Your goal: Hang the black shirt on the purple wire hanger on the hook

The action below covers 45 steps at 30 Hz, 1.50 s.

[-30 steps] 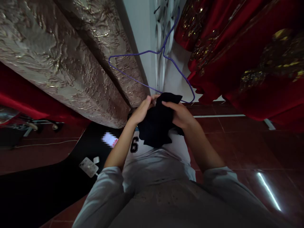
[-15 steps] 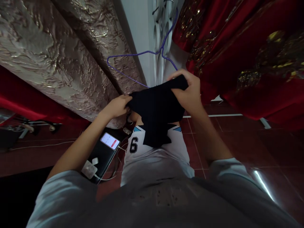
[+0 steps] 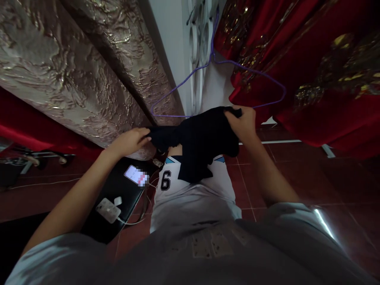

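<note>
Cloth (image 3: pixel 208 132), black | long axis crosswise, flap (image 3: pixel 194 168) pointing bodyward | left hand (image 3: pixel 130 141), right hand (image 3: pixel 246 123): fingers clamped on ends

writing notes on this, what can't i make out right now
All in the head view:
Hanger: middle of lower bar, behind the black cloth.
Right hand: most fingertips, hidden by the cloth.
Phone: screen text, too small, partly pixelated.
Red drape: rest cut off by the right edge.

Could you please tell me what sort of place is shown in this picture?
Probably an indoor clothing or fabric area, perhaps in a shop or home: gold-decorated red cloth hangs at right, shiny textured fabric at upper left, plus a purple hanger.
</note>
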Each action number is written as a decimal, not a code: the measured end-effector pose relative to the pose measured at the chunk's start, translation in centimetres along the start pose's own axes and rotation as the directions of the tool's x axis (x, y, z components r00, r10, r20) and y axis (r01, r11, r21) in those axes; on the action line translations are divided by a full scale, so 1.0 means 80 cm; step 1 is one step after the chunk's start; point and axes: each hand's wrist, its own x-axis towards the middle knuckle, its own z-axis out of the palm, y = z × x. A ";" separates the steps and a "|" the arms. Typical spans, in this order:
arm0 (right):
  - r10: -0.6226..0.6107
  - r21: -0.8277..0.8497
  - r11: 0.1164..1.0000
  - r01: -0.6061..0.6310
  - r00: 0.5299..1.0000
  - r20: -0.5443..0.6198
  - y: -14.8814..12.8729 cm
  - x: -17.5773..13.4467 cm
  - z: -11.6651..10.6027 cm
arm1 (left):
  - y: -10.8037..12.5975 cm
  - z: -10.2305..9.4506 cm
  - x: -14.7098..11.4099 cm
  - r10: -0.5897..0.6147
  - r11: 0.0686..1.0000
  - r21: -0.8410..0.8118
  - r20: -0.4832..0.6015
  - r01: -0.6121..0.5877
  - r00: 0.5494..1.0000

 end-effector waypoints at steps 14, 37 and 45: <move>0.036 0.134 0.990 -0.049 0.994 0.101 -0.023 -0.020 -0.002 | 0.054 -0.059 0.097 0.096 0.935 -0.180 -0.700 -0.305 0.708; 0.015 -0.015 1.000 -0.014 0.996 0.085 -0.035 -0.017 -0.053 | 0.031 -0.093 0.069 -0.016 1.000 0.001 0.063 0.016 0.998; 0.016 0.024 1.000 -0.019 0.990 0.141 -0.037 -0.024 -0.019 | 0.031 -0.108 0.057 0.028 0.991 -0.104 -0.444 -0.083 0.896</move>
